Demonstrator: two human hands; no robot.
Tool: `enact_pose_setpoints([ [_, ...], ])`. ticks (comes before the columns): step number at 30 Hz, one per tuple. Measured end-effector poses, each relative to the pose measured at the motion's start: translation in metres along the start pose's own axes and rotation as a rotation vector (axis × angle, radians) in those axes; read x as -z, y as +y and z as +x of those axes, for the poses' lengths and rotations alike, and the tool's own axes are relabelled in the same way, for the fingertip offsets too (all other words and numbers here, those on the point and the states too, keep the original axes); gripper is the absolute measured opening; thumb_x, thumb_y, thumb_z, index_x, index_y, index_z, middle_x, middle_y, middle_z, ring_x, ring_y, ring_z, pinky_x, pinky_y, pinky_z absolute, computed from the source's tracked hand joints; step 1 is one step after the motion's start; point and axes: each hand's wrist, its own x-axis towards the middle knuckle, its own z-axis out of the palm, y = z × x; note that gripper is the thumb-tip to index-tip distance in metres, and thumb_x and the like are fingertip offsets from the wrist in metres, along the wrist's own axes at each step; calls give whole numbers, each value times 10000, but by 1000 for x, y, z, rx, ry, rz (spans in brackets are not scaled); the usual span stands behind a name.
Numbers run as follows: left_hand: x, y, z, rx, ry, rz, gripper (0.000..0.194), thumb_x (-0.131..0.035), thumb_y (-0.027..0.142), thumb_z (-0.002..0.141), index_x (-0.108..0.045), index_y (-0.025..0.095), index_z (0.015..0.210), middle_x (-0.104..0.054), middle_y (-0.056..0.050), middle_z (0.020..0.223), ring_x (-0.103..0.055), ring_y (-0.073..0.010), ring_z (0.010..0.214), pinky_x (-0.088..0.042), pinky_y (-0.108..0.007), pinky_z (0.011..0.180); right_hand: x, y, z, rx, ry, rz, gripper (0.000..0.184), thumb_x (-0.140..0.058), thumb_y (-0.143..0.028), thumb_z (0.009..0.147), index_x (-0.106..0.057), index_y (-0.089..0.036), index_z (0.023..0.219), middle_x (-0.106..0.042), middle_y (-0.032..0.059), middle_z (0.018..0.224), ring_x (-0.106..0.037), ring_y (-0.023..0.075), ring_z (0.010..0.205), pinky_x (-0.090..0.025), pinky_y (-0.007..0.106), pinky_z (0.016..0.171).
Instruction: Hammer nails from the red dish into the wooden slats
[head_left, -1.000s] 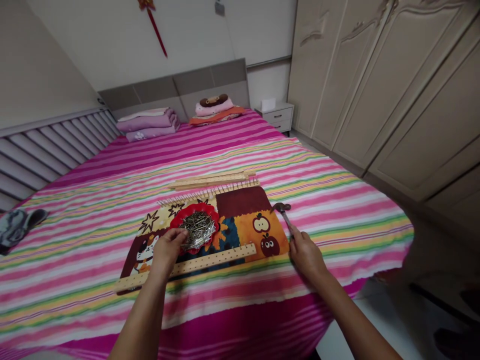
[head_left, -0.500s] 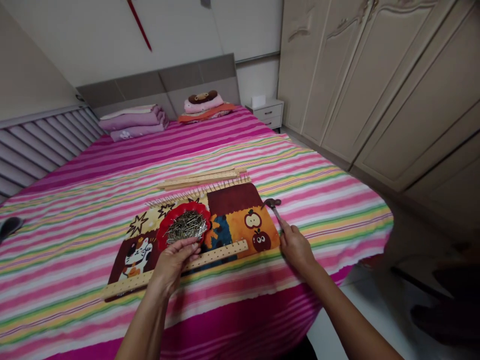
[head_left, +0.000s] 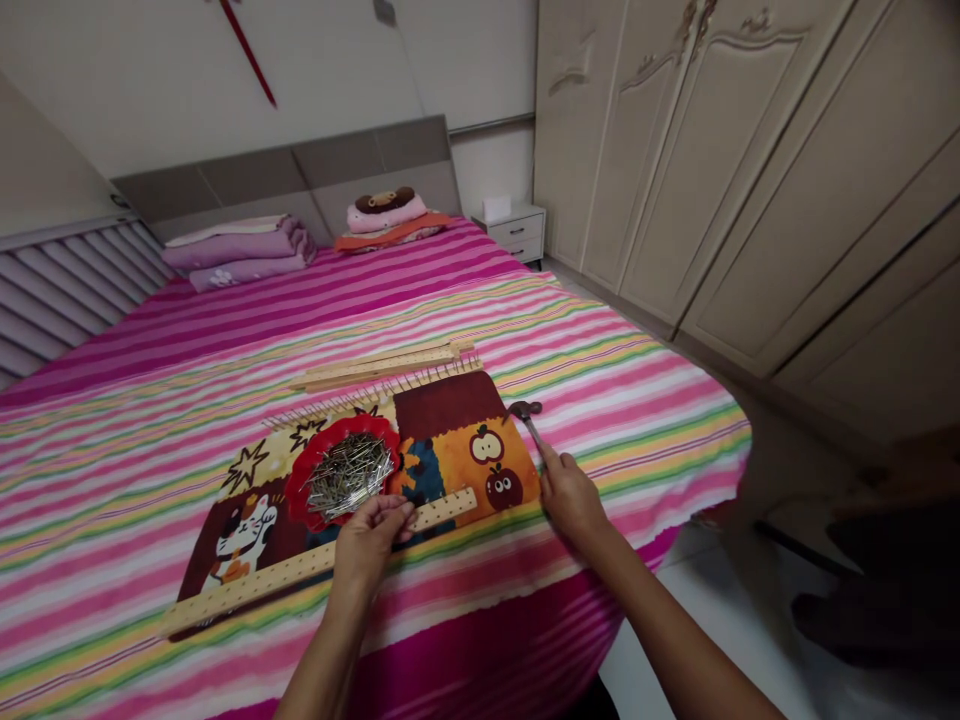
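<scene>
Left hand [head_left: 367, 540] low at the dotted wooden strip [head_left: 444, 510], I press thumb and fingertips together, a pinch suited to small things; whether they grip a nail I cannot tell. My right hand [head_left: 574, 500] wraps the hammer [head_left: 532, 430] by its handle, probably for control. The red bowl [head_left: 297, 482] of nails [head_left: 351, 470] sits close, seemingly for short reaches.
</scene>
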Motion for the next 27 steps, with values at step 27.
enact_pose_setpoints([
  [27,3,-29,5,-363,33,501,274,-632,491,653,-706,230,690,-668,-24,771,-597,-183,744,-448,-280,702,29,-7,-23,1,107,408,451,-372,-163,861,-522,-142,1286,-692,98,986,-647,202,851,-514,272,705],
])
